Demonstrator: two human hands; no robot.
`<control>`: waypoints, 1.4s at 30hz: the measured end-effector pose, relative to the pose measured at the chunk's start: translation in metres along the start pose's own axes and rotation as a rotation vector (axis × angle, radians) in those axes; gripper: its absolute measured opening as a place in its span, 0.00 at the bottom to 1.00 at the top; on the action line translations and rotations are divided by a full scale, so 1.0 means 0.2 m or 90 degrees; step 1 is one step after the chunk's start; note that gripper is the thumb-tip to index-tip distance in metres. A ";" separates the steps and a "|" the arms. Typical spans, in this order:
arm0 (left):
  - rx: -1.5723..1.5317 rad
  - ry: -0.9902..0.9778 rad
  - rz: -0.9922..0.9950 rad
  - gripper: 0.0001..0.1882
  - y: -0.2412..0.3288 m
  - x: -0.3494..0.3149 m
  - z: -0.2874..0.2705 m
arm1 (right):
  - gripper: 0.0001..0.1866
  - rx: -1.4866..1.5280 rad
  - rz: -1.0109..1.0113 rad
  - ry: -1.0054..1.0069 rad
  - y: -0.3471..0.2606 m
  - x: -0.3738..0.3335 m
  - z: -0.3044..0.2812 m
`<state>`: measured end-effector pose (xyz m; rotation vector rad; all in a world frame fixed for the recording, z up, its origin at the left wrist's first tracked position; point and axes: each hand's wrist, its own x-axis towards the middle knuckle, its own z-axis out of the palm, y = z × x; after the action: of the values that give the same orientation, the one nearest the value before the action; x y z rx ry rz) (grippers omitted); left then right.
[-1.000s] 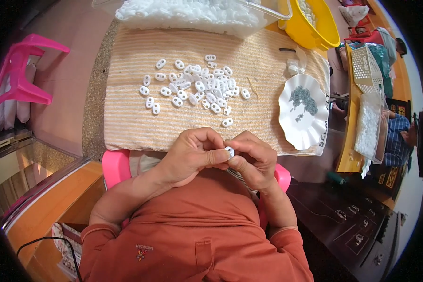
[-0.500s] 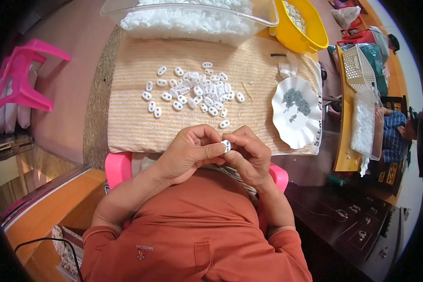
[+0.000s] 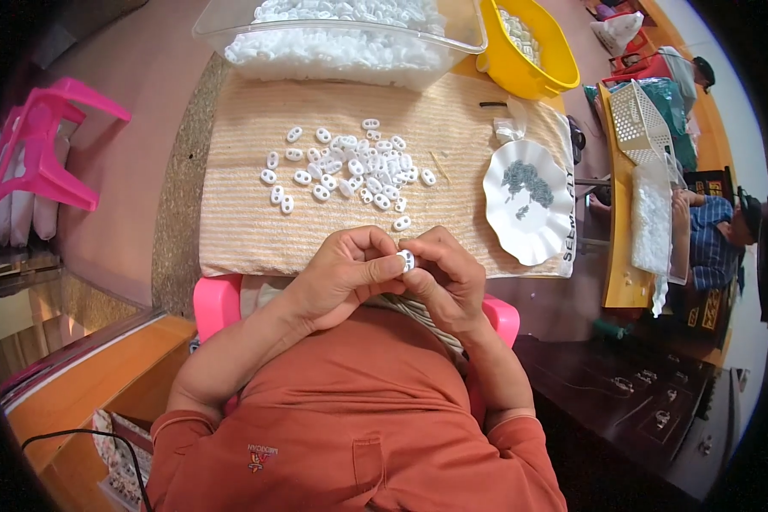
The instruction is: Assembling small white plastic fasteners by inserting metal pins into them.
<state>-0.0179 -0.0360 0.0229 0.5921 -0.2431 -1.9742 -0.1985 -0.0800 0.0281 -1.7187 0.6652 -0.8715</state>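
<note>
Near the table's front edge, my left hand (image 3: 344, 271) pinches a small white oval plastic piece with two dark holes (image 3: 407, 259) between thumb and fingers. My right hand (image 3: 445, 277) grips the same piece from the other side, its fingers and thumb closed around the edge. Beyond my hands, a loose heap of like white two-holed pieces (image 3: 350, 166) is spread over a striped cloth (image 3: 247, 239). One single piece (image 3: 401, 224) lies just past my fingertips. To the right, a white scalloped plate (image 3: 533, 247) holds small dark grey bits (image 3: 527, 183).
A clear bin (image 3: 341, 64) full of white pieces stands at the far edge, beside a yellow basin (image 3: 559, 68). A thin stick (image 3: 439, 168) lies on the cloth. At left is a pink stool (image 3: 38, 162); at right, another person (image 3: 712, 239) sits at a table (image 3: 619, 256).
The view has shifted slightly, so the table things sit a little further left. Both hands keep holding the white piece in nearly the same pose.
</note>
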 end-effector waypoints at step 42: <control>-0.002 0.006 0.002 0.08 -0.01 -0.01 -0.02 | 0.09 -0.500 -0.247 0.309 -0.28 0.28 -0.48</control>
<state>-0.0161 -0.0332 0.0188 0.5987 -0.2353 -1.9682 -0.2425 -0.1591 0.1130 -2.4083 1.1199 -1.4526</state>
